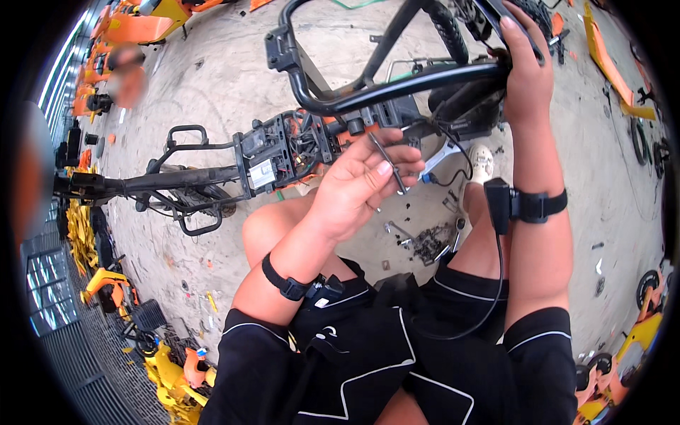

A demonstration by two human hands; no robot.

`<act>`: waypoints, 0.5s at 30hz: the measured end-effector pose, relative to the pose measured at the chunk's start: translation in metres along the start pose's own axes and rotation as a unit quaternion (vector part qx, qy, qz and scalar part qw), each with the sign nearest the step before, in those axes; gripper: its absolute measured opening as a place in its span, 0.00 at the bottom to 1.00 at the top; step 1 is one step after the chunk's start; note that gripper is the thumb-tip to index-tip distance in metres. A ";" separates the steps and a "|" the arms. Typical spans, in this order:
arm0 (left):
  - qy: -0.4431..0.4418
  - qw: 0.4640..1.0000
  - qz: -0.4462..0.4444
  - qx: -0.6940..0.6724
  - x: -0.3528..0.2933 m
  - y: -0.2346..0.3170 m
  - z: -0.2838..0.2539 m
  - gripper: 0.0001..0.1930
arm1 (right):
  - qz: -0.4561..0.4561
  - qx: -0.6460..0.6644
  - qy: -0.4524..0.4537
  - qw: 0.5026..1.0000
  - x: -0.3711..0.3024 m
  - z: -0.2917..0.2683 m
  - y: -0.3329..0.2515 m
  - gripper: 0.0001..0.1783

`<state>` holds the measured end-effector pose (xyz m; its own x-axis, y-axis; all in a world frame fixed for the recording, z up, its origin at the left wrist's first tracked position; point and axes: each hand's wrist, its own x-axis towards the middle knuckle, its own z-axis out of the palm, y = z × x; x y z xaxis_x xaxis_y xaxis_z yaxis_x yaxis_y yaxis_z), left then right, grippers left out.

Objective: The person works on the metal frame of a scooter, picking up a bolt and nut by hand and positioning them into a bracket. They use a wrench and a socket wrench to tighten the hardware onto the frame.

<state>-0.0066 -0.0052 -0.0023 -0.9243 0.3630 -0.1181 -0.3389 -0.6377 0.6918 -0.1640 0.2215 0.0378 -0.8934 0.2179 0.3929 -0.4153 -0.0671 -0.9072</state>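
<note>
My left hand [354, 183] pinches a thin dark metal rod [386, 160] between thumb and fingers, slanting down to the right. I cannot tell whether it is a long bolt or a tool. Just above it arches a black tubular frame [397, 93], part of a stripped scooter or motorbike. At the upper right my right hand [528, 81] is wrapped round a dark part of this frame, fingers over its far side. Behind my left hand lies the battery and wiring section [283, 145] of a black chassis. A large open-end wrench [440, 157] is beside it.
On the floor between my legs lie a small wrench [400, 231] and a pile of dark bolts [433, 244]. Orange and yellow body panels [610, 60] lie around the edges. Another person [127, 78], blurred, is at the upper left. A cable hangs from my right wrist strap [538, 207].
</note>
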 end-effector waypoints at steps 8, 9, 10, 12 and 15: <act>0.004 1.000 0.003 0.020 0.002 0.000 -0.005 0.20 | -0.047 -0.072 -0.006 0.996 0.004 -0.007 -0.002 0.22; 0.005 1.000 0.006 0.025 0.002 0.001 -0.005 0.20 | -0.061 -0.067 -0.008 0.996 0.004 -0.007 -0.001 0.22; 0.012 0.999 0.008 0.034 0.000 0.002 -0.007 0.20 | -0.074 -0.062 -0.009 0.995 0.003 -0.005 -0.002 0.22; 0.014 0.999 0.009 0.041 0.003 -0.001 -0.011 0.20 | -0.097 -0.084 -0.008 0.992 0.002 -0.009 -0.001 0.20; 0.031 0.997 0.011 0.072 0.004 0.001 -0.016 0.20 | -0.098 -0.165 -0.001 0.981 -0.002 -0.006 -0.007 0.18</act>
<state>-0.0137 -0.0146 -0.0133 -0.9417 0.3047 -0.1429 -0.2944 -0.5399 0.7886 -0.1582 0.2273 0.0420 -0.8023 0.1940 0.5645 -0.5010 0.2952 -0.8135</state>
